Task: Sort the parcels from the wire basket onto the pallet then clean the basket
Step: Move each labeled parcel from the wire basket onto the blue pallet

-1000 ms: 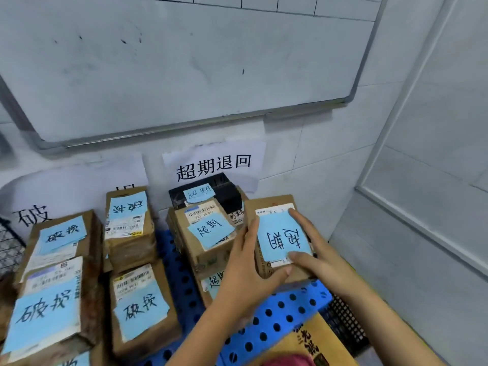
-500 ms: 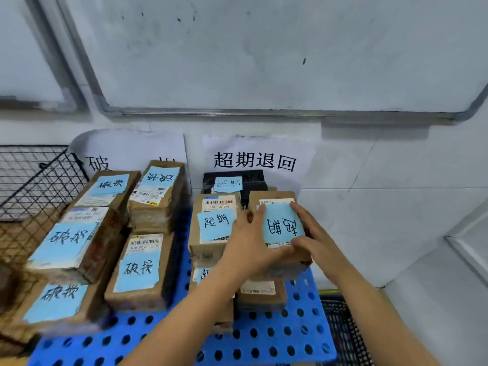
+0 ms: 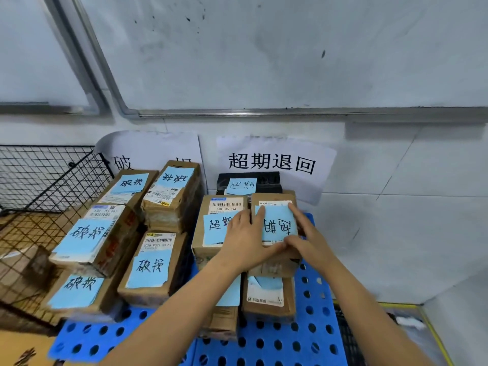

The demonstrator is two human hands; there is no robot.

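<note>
1. White tiled wall behind the pallet [image 3: 311, 336] carries a whiteboard [image 3: 264, 48] and, lower down, two paper signs; the right sign [image 3: 272, 163] reads 超期退回, while the left sign [image 3: 148, 151] is partly hidden by boxes.
2. Blue and perforated, the pallet lies on the floor against that wall.
3. On the pallet's right half, the parcel [image 3: 277, 265] sits on top of a lower box [image 3: 266, 305], touching a neighbour box [image 3: 211, 249] on its left, with a black box [image 3: 264, 178] behind it.
4. A blue note [image 3: 277, 223] with handwriting covers most of the parcel's top.
5. The left hand [image 3: 245, 241] grips the parcel's left side: its fingers are spread, the forefinger lies along the note's left edge and the thumb hooks the near edge.
6. The right hand [image 3: 309, 241] grips the right side in the same way, forefinger stretched along the note's right edge, thumb tip touching the left thumb.
7. On the pallet's left half stand stacks [image 3: 150, 268] of boxes with blue notes reading 破损.
8. Just left of the pallet stands the wire basket [image 3: 39, 180], with brown cardboard showing through its mesh.
</note>
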